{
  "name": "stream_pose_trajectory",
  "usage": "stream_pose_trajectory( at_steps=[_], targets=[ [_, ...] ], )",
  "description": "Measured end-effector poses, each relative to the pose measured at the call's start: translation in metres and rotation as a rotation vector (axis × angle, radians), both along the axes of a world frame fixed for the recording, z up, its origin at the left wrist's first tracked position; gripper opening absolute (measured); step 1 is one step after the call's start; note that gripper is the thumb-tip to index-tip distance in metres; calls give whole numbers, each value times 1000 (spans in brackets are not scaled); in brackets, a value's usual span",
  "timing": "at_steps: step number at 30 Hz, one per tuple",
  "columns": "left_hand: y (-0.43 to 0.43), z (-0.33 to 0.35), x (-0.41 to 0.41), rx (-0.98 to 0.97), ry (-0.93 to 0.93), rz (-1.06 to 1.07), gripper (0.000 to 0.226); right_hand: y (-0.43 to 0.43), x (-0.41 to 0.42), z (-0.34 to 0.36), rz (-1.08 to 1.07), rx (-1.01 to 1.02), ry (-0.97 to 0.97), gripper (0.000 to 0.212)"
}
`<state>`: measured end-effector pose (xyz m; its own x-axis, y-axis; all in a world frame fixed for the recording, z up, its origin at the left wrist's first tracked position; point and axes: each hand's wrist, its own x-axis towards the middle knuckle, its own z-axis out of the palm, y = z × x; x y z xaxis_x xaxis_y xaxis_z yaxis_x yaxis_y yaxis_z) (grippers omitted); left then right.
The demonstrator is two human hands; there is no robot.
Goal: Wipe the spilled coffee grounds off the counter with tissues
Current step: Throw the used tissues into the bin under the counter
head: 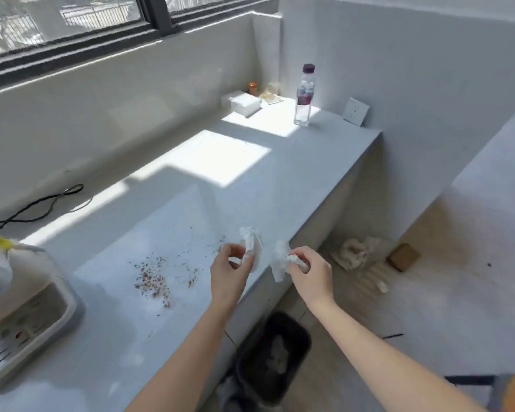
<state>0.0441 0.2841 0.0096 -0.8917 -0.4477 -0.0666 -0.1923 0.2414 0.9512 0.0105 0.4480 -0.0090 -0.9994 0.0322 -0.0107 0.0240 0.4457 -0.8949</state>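
Observation:
Brown coffee grounds [155,279] lie scattered on the white counter [191,173], with a thinner trail towards its front edge. My left hand [231,270] pinches a crumpled white tissue [252,242] just above the counter edge, to the right of the grounds. My right hand [311,270] grips a second crumpled white tissue [280,261] a little past the edge, over the floor. The two tissues are apart. A white tissue box [244,103] stands at the far end of the counter.
A black bin [272,358] holding crumpled paper stands on the floor below the counter edge. A grey appliance [27,325] sits at the counter's left. A clear bottle [304,95] and a black cable [42,203] are further back. Rags [354,252] lie on the floor.

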Motion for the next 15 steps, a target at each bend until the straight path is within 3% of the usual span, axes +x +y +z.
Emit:
stream_pose_trajectory(
  at_steps=[7, 15],
  targets=[
    [65, -64, 21, -55, -179, -324, 16, 57, 39, -64, -132, 0, -146, 14],
    [56, -193, 45, -24, -653, -457, 13, 59, 92, -193, -165, 34, -476, 27]
  ],
)
